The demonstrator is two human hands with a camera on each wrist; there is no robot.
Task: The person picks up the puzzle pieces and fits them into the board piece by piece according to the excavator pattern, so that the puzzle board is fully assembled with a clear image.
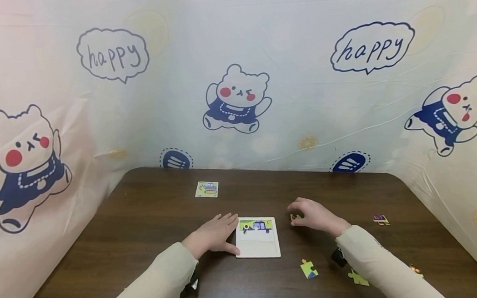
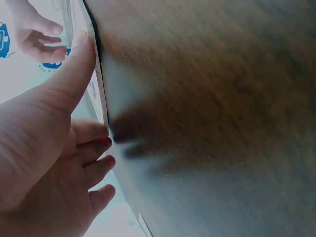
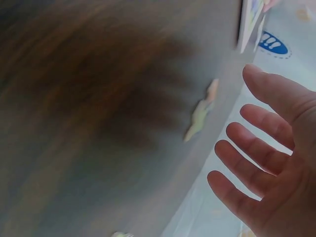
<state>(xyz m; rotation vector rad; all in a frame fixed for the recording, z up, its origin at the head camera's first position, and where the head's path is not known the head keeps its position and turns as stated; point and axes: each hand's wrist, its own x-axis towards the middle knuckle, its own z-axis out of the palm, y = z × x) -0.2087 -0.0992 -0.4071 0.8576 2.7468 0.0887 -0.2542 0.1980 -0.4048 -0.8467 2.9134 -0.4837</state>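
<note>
A white puzzle tray lies on the table, with a strip of vehicle picture pieces along its far side. My left hand rests against the tray's left side, fingers straight, thumb at the near corner. In the left wrist view, the thumb of the left hand lies along the tray edge. My right hand is right of the tray, thumb and fingers spread around a small puzzle piece. The right wrist view shows the right hand with fingers apart and nothing between them.
A green puzzle piece lies nearer me, right of the tray. Other pieces lie by the right forearm: a green one, a purple one and one partly hidden by the sleeve. A square picture card lies toward the back.
</note>
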